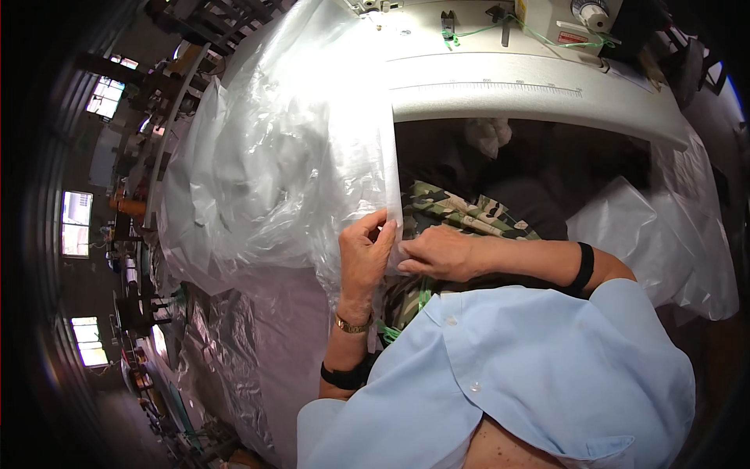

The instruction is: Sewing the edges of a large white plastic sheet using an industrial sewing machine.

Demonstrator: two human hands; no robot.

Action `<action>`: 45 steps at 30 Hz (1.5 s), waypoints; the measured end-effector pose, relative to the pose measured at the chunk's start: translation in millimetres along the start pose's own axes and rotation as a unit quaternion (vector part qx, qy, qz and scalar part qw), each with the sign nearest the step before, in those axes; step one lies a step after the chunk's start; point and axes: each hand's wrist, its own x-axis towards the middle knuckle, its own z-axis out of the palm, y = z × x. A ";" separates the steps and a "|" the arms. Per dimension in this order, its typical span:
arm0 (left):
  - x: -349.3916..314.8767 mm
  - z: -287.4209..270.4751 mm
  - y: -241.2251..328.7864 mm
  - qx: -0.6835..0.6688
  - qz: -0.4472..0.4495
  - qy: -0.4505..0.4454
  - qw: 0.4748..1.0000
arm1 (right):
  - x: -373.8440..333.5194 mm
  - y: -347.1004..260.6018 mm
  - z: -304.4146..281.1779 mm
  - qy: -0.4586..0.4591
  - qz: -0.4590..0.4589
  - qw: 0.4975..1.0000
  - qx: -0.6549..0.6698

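Note:
A large sheet of clear plastic film (266,164) spreads from the bright sewing machine table down over the left side, with a straight, folded-looking edge running toward me. My left hand (364,256) is closed on that edge, thumb and fingers pinched together near its lower end. Close beside it, my right hand (444,253) is curled with its fingertips at the same edge, pinching the film. Both hands are over my lap, in front of the table (500,98), which bears a printed measuring scale.
A sewing machine (566,23) stands at the top right, with small thread snips (448,25) and green thread (484,33) on its bed. More plastic film (656,242) hangs at the right. A crumpled white piece (488,134) lies below the table edge. Racks and windows line the left.

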 end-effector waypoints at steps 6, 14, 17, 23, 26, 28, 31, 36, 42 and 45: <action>-16.0 9.3 13.9 -0.088 -0.026 0.078 0.993 | 11.1 12.8 -41.8 0.143 0.012 0.986 0.084; -8.2 12.8 -2.4 0.182 0.170 0.069 0.966 | 58.8 45.2 -132.7 0.385 -0.038 0.858 -0.338; -1.7 21.4 13.0 0.160 0.130 0.031 0.978 | 83.3 70.3 -162.9 0.392 -0.051 0.851 -0.346; 13.5 26.3 1.1 0.292 0.225 0.038 0.929 | 115.7 82.6 -193.6 0.297 -0.038 0.902 -0.310; 18.7 25.2 -0.6 0.336 0.227 0.018 0.914 | 122.2 80.1 -201.5 0.253 0.003 0.912 -0.323; 21.4 25.1 -3.9 0.349 0.230 0.015 0.908 | 123.4 83.8 -204.3 0.236 0.021 0.914 -0.329; 29.6 19.3 -7.3 0.357 0.230 0.025 0.905 | 122.5 78.8 -204.6 0.217 0.003 0.919 -0.328; 54.1 9.5 -5.1 0.349 0.250 0.045 0.902 | 123.3 82.9 -204.0 0.200 -0.006 0.917 -0.345; 95.8 0.5 18.7 0.336 0.260 0.070 0.903 | 119.4 79.5 -198.5 0.216 -0.024 0.913 -0.345; 120.8 0.8 31.2 0.334 0.254 0.071 0.905 | 118.7 85.2 -197.0 0.225 -0.031 0.911 -0.344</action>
